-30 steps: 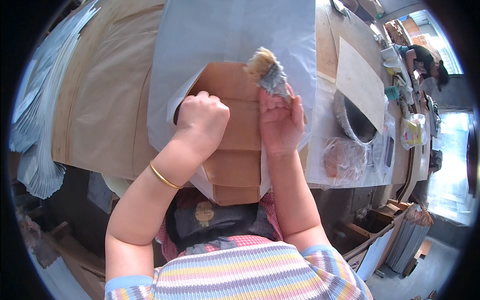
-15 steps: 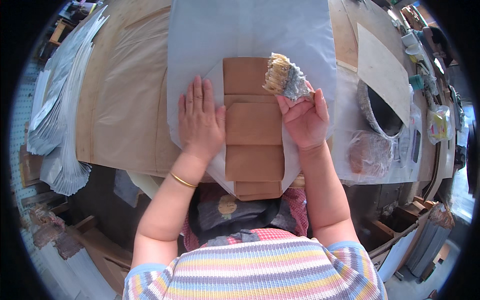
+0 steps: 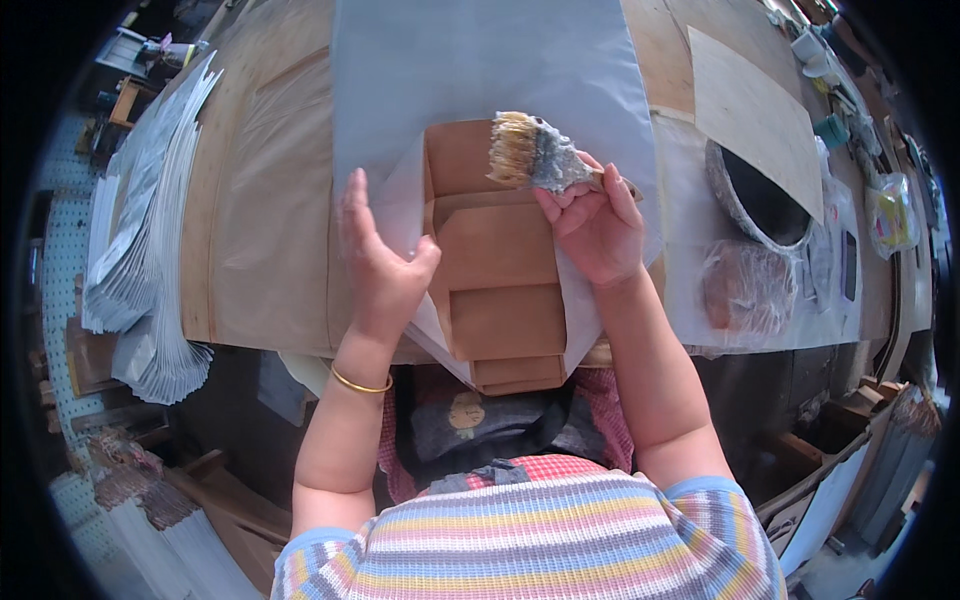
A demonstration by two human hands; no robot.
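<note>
Brown paper [image 3: 503, 320] lies folded on a white sheet [image 3: 485, 60], close to the person. The left hand [image 3: 383, 278] is empty, fingers spread, at the paper's left. The right hand [image 3: 602, 228] grips a brush [image 3: 545, 155] by its handle, maybe held up so it won't smear. A board [image 3: 755, 120] partly covers a bucket [image 3: 717, 183], far right. I can read no words.

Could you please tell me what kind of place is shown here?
It looks like a workshop, perhaps for handwork with paper: the right hand holds a grey-coated brush above folded brown sheeting, and a fanned stack of pale sheets lies on the worktable, at left.
</note>
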